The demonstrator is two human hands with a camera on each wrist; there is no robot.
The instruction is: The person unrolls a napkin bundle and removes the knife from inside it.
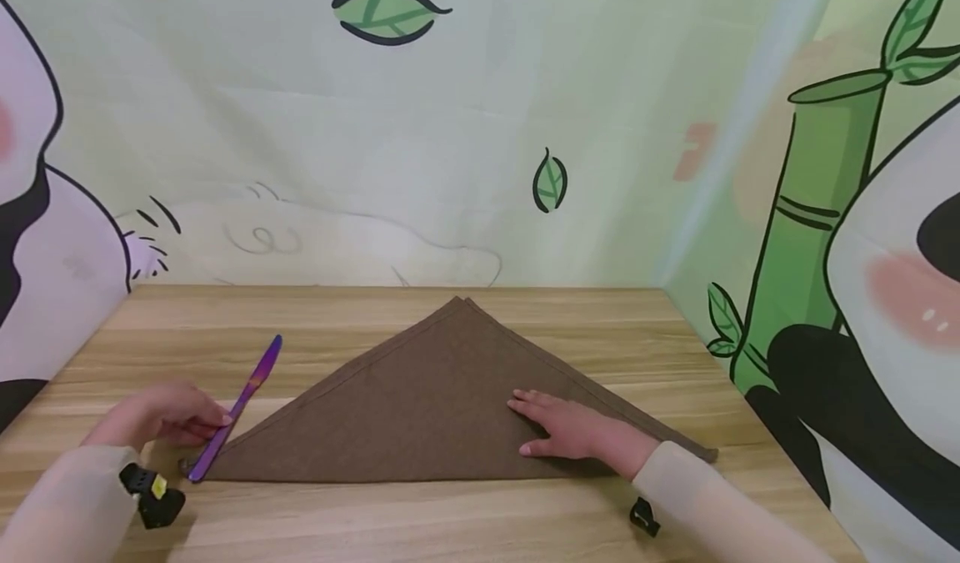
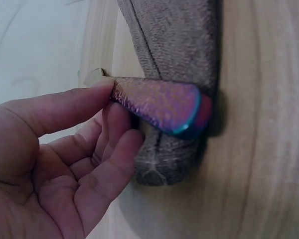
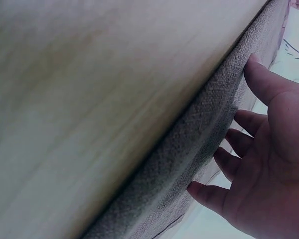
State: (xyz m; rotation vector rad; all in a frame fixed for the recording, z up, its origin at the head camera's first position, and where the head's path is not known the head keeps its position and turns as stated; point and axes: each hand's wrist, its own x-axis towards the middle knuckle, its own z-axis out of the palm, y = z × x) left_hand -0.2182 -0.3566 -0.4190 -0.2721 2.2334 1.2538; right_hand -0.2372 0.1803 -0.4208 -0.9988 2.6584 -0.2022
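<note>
A brown cloth napkin (image 1: 405, 413), folded into a triangle, lies on the table with its long edge toward me and its peak at the back. At its left corner my left hand (image 1: 168, 414) pinches an iridescent purple table knife (image 1: 257, 378) between thumb and fingers. The knife slants, blade tip toward the back. In the left wrist view its hammered handle (image 2: 157, 105) crosses over the napkin's narrow corner (image 2: 164, 167). My right hand (image 1: 566, 431) rests on the right half of the napkin, fingers spread, fingertips on the fabric in the right wrist view.
The wooden table (image 1: 360, 521) ends at a pale backdrop (image 1: 465, 113) printed with leaves, bamboo and panda figures. Black wrist devices (image 1: 159, 496) are strapped at both sleeves.
</note>
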